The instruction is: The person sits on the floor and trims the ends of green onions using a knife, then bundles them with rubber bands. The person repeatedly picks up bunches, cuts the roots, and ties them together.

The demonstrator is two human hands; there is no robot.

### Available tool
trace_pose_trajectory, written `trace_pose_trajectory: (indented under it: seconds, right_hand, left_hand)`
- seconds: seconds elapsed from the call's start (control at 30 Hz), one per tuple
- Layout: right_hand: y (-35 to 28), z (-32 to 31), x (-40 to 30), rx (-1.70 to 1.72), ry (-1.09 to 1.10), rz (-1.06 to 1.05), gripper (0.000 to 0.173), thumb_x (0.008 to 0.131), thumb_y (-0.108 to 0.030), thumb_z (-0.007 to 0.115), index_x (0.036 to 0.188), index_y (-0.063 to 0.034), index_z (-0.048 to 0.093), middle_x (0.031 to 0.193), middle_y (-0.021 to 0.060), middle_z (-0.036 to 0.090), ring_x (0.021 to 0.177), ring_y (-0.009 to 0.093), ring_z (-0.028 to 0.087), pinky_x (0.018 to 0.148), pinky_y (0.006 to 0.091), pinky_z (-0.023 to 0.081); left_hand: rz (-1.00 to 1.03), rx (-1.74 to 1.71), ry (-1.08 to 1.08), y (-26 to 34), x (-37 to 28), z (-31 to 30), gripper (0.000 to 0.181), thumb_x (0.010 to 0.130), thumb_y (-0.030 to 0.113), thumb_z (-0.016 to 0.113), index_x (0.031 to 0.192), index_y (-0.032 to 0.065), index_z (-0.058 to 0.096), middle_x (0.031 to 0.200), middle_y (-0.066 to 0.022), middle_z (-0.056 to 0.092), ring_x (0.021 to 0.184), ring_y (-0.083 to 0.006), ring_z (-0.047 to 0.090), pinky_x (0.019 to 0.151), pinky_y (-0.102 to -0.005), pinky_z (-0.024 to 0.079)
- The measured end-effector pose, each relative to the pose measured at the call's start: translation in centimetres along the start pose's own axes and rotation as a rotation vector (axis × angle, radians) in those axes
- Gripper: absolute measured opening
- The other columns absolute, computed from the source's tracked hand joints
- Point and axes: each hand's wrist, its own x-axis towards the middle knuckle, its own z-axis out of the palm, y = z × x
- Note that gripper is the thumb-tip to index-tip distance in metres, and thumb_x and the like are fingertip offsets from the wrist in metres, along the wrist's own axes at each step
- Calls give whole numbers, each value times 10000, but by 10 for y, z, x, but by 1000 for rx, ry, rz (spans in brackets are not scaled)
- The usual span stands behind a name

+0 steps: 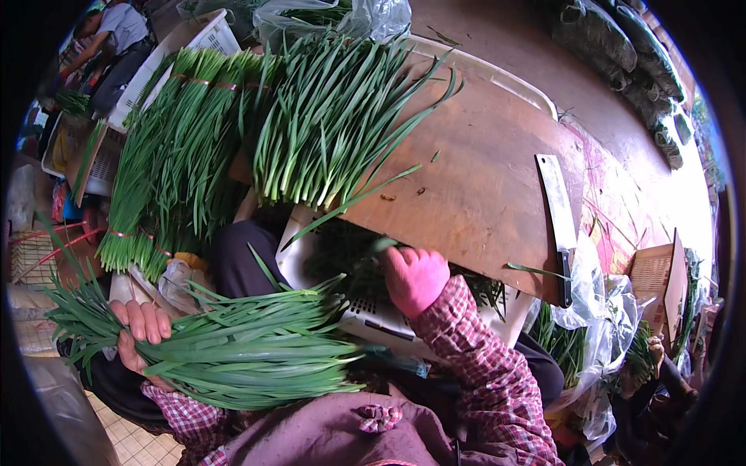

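My bare left hand [140, 338] is closed round a thick bunch of green leafy stalks, likely Chinese chives [256, 349], held sideways across my lap. My right hand [415, 278], in a pink glove, is curled over the white plastic crate by the board's near edge, with a blurred bit of green at its fingertips. Loose chives [326, 128] lie on the left part of the brown wooden board [466, 157]. Left of them are bundles of chives [175, 151] tied with red bands. A cleaver [558, 221] with a black handle rests at the board's right edge.
Beneath the board, the white plastic crate [379, 323] holds dark green leaves. Clear plastic bags [606, 326] with greens stand at the right. Another person [116, 46] works at the upper left, beside a white crate [215, 35]. Another person's hand [656, 349] holds greens at the lower right. Filled bags [629, 52] lie at the upper right.
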Motion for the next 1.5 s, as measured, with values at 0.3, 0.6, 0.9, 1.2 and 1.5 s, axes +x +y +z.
trace_pose_trajectory:
  seconds: [0.3,0.6,0.9,1.2,1.5]
  right_hand:
    - [-49,24,84,-136,-512,0,219,828,-128,476,1013,-69,577,730,120,635,668,288,651,547,407,515]
    - [28,6,-88,-63,-1348,339,266,835,-203,501,1001,-57,649,988,160,663,955,314,639,805,406,523]
    - [26,-63,-87,1011,99,543,239,829,-31,575,1067,-31,602,859,159,655,772,269,655,700,320,523]
    - [50,-61,-117,915,238,667,244,897,-212,516,968,-8,629,876,161,628,844,312,617,762,368,483]
    - [78,-77,-145,688,88,895,310,908,-285,483,1043,-27,591,925,208,637,884,347,620,772,385,486]
  left_hand:
    - [69,-87,0,6,-21,-14,160,894,107,529,965,54,395,783,-34,467,650,-150,476,640,-335,436]
    - [11,-85,-56,4,-5,-1,160,894,103,528,965,45,397,769,-34,461,644,-151,472,639,-337,433]
    - [-549,83,-29,-49,99,146,236,860,188,542,689,38,483,645,-29,475,605,-135,481,589,-290,424]
    - [-808,356,-206,-273,258,227,87,760,87,699,780,12,659,690,-54,638,579,-171,632,549,-354,566]
    - [-155,950,-311,-329,249,224,702,660,373,798,1111,-100,543,1075,-170,598,995,-206,562,846,-329,439]
